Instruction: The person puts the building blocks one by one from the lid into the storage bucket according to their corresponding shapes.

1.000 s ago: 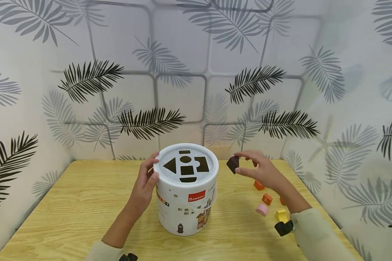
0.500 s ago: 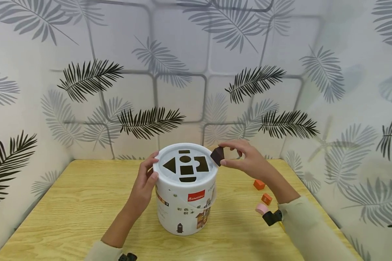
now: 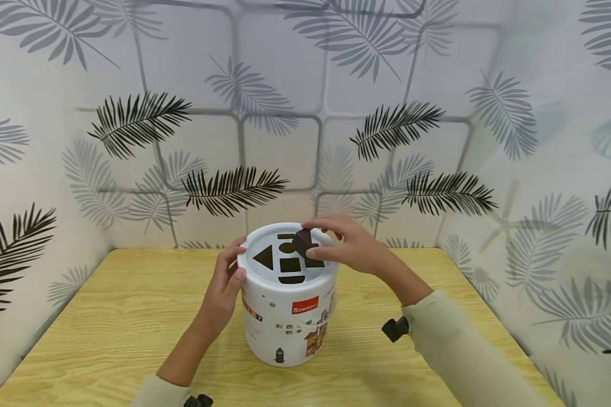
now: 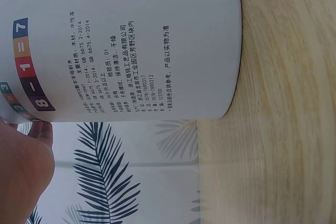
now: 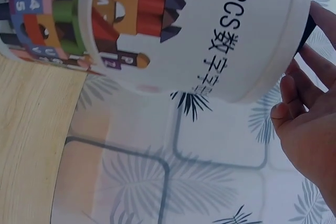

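Observation:
A white cylindrical block bucket [image 3: 265, 333] stands upright on the table, its lid [image 3: 257, 272] cut with several shaped holes, among them a triangle, a circle and a square. At the lid's left edge my left hand [image 3: 221, 291] grips the rim with thumb and fingers. My right hand [image 3: 356, 247] pinches a dark brown, angular wooden block [image 3: 301, 242] over the lid, overlapping the round hole and the notched hole at the right. In the right wrist view, a dark bit of the block [image 5: 308, 29] shows beyond the rim, partly hidden by the bucket and fingers.
The wood-grain table [image 3: 132, 322] reaches back to a wall [image 3: 285, 147] printed with leaves. A thin white handle [image 3: 331, 316] hangs on the bucket's right side. My right sleeve [image 3: 463, 345] covers part of the table's right side.
My right hand has carried the brown block leftward from beside the bucket to over the lid. The right arm now hides the orange, pink and yellow blocks. My left hand stays on the rim.

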Demonstrator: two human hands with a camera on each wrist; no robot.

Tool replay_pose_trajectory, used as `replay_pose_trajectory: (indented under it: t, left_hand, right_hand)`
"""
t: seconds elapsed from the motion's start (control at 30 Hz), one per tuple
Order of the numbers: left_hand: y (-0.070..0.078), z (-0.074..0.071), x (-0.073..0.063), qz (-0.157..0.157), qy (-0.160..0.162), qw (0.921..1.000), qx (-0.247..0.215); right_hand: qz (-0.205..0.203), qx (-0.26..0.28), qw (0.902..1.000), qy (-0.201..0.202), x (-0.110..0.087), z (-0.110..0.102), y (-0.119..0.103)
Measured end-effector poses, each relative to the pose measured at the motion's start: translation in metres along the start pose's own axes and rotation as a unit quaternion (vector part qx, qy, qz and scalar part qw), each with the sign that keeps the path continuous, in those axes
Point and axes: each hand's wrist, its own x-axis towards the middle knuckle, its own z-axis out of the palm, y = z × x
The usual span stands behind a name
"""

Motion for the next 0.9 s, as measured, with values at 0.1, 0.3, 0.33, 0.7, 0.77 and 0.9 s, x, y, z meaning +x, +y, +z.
replay_pose_trajectory:
  t: [0.1,0.3,0.33,0.7,0.77,0.9]
  left_hand:
    - [-0.001,-0.001,0.0,-0.002,-0.001,1.0,0.002]
    - [-0.001,-0.002,0.0,-0.006,-0.009,0.9999,-0.006]
    - [-0.001,-0.002,0.0,-0.006,-0.01,0.9999,-0.006]
    - [-0.001,-0.003,-0.001,-0.007,-0.016,0.9998,-0.003]
    - [-0.001,-0.003,-0.001,-0.005,-0.016,0.9999,-0.003]
    - [-0.001,-0.003,0.0,-0.003,-0.018,0.9998,0.0]
  right_hand:
    - [-0.015,-0.013,0.9998,-0.008,0.01,0.006,-0.004]
    - [-0.015,-0.026,0.999,-0.033,0.024,0.017,-0.01]
    - [-0.016,-0.026,0.9988,-0.037,0.026,0.019,-0.011]
    - [-0.005,-0.031,0.9969,-0.072,0.041,0.031,-0.019]
    - [-0.004,-0.033,0.9966,-0.076,0.042,0.031,-0.021]
    - [-0.004,-0.039,0.9955,-0.086,0.044,0.033,-0.023]
